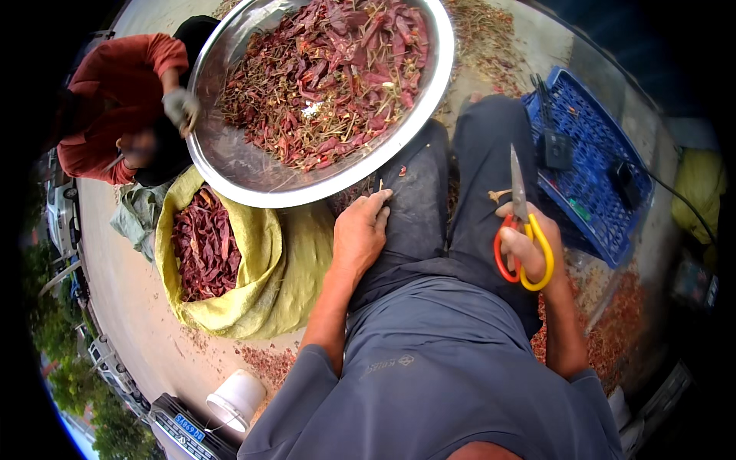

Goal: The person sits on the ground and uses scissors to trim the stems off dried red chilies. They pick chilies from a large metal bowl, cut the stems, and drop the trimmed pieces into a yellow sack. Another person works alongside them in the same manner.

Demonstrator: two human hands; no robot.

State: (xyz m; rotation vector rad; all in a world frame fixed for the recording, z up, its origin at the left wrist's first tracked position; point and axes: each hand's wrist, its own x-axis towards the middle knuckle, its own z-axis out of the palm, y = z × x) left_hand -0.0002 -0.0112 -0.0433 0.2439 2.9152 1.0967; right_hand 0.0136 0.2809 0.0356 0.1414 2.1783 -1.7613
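Observation:
My right hand (532, 244) holds a pair of scissors (519, 192) with one red and one yellow handle; the blades point away from me and look closed. Something small and tan, perhaps a chili stem, shows beside its fingers. On my thigh rests my left hand (362, 230), thumb and fingertips close together near a small stem-like bit; whether it grips this is unclear. Beyond my knees a large metal basin (230, 155) holds dried red chilies (397, 40), stems and fragments. Left of my left hand stands a yellow woven sack (259, 299) filled with dried chilies (207, 247).
A co-worker (115, 103) in red, with a gloved hand, sits left of the basin. A blue plastic crate (609, 213) with black devices stands at right. A white bucket (244, 394) and parked vehicles are lower left. Chili scraps (618, 328) litter the ground.

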